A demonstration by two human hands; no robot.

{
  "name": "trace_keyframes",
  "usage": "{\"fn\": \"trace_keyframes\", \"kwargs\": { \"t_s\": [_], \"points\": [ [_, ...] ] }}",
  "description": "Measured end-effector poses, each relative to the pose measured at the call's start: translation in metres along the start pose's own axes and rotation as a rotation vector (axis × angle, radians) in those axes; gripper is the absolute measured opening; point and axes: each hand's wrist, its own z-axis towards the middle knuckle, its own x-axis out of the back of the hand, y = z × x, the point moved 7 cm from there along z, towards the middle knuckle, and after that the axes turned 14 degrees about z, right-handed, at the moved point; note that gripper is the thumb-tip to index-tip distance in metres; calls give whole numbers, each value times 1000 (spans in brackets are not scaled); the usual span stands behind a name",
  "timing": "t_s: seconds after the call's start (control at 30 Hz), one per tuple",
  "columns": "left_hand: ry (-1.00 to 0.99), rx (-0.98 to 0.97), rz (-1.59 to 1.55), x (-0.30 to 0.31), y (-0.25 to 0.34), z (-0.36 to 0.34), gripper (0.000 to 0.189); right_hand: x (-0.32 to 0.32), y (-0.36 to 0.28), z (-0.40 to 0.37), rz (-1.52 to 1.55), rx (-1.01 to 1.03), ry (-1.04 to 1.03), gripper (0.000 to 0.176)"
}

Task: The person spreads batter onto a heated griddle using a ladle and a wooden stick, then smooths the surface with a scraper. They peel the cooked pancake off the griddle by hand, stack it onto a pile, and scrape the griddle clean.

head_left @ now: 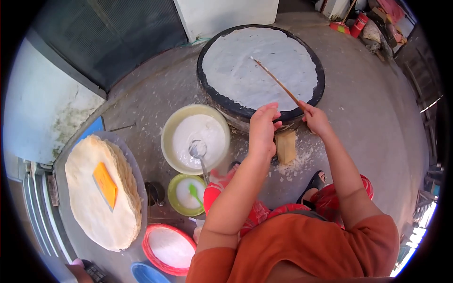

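Observation:
My right hand point(316, 119) is closed around the lower end of a thin wooden stick point(279, 83). The stick's far tip rests on or just above a thin pale batter sheet point(231, 63), which covers most of a round black-rimmed griddle point(321, 82). My left hand point(264, 125) is at the griddle's near edge, its fingers loosely bent and apart, with nothing visible in it. Left of it, a large pale bowl point(166, 141) of white batter has a metal ladle point(198, 150) in it, the handle leaning over the near rim.
A tall stack of flat round sheets point(89, 203) at left bears an orange-handled scraper point(105, 184). Nearby are a green bowl point(173, 200) with a green spoon point(194, 192), a red basin point(149, 250) of white contents and a blue basin point(146, 273). A wooden block point(286, 147) stands below the griddle.

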Motion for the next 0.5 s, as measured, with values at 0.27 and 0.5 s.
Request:
{"fn": "trace_keyframes", "kwargs": {
  "t_s": [0.27, 0.5],
  "points": [
    [-4, 7, -19, -3, -2, 0, 26, -9, -26, -3, -393, 190, 145, 36],
    [1, 27, -33, 0, -3, 0, 25, -20, -17, 4, 501, -288, -158, 34]
  ]
}}
